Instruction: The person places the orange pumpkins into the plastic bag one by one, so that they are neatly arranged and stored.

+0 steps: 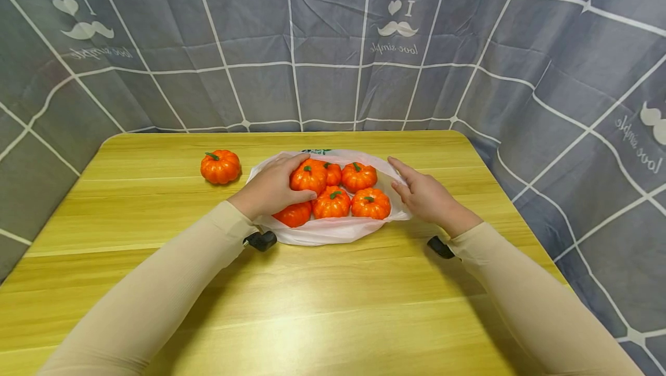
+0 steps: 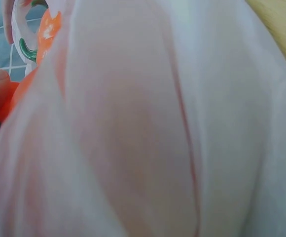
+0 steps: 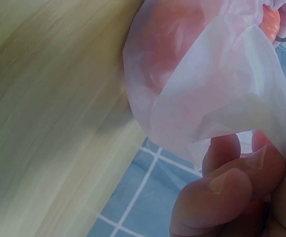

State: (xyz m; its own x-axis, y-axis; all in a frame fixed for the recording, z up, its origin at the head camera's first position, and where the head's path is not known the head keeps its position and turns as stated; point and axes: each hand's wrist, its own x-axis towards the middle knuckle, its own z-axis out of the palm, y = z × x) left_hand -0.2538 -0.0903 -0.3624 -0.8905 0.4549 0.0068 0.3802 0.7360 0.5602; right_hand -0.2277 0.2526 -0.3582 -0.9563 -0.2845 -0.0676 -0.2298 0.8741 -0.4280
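A white, translucent plastic bag [image 1: 343, 231] lies on the table with its mouth spread wide. Several small orange pumpkins [image 1: 370, 203] with green stems sit inside it. My left hand [image 1: 276, 185] reaches over the bag's left side and grips one pumpkin [image 1: 309, 176] between fingers and thumb. At the right end, my right hand [image 1: 429, 196] pinches the bag's rim; the right wrist view shows its curled fingers [image 3: 227, 187] against the film. In the left wrist view the bag film [image 2: 133, 118] hides most of the left hand. One more pumpkin [image 1: 221, 166] stands outside, left of the bag.
The wooden table [image 1: 322, 306] has its far edge just behind the bag. A grey curtain [image 1: 328, 29] with white grid lines hangs behind the table and along its sides. Black wrist-camera mounts [image 1: 261, 240] sit under both wrists.
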